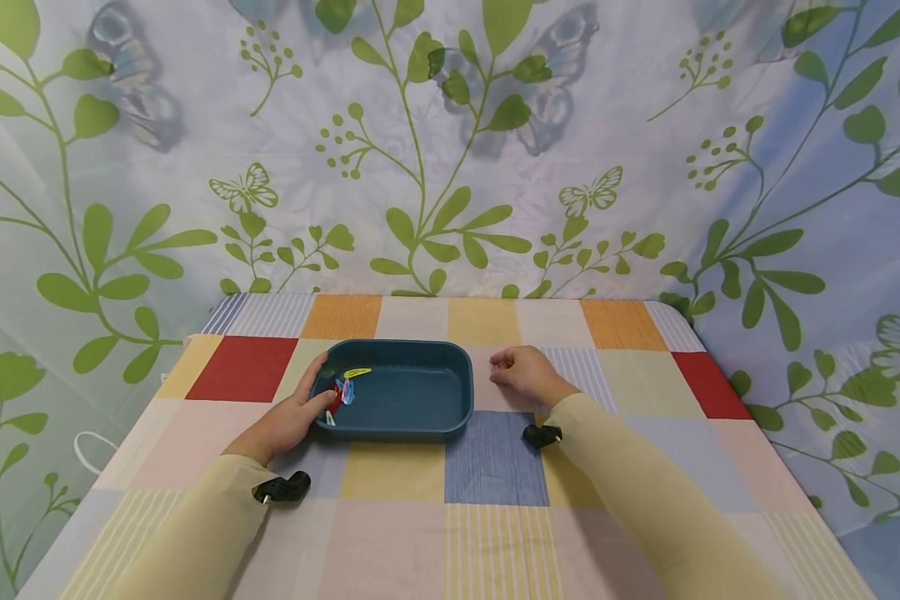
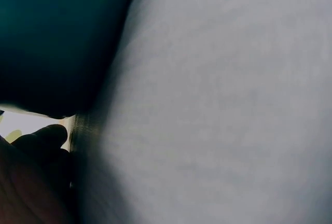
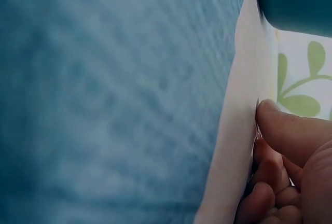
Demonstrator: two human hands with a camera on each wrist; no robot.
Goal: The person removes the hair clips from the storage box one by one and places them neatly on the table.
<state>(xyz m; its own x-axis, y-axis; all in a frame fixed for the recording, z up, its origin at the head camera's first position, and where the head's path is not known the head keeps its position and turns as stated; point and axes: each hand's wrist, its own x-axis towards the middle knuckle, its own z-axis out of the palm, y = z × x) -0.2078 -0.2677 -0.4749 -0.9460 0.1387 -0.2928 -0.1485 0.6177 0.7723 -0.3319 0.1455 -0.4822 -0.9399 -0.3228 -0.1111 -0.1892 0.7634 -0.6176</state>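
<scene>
A dark teal rectangular tray [image 1: 397,435] stands on the cloth with several small hair clips in its left end. Among these are a yellow clip [image 1: 357,372], a blue clip [image 1: 348,392] and a red clip [image 1: 335,398]. My left hand [image 1: 288,421] grips the tray's left end, thumb over the rim and fingers along the outer wall. Just right of the tray, my right hand [image 1: 528,372] pinches a small pink clip [image 1: 495,367] low over the cloth. In the right wrist view the thumb [image 3: 282,130] meets the fingertips close to the cloth, and most of the clip is hidden.
A patchwork cloth [image 1: 390,533] covers the table. Behind it hangs a curtain [image 1: 435,167] printed with leaves and butterflies. A white cable [image 1: 90,450] loops beside the table's left edge. Each sleeve carries a black wrist camera [image 1: 281,487].
</scene>
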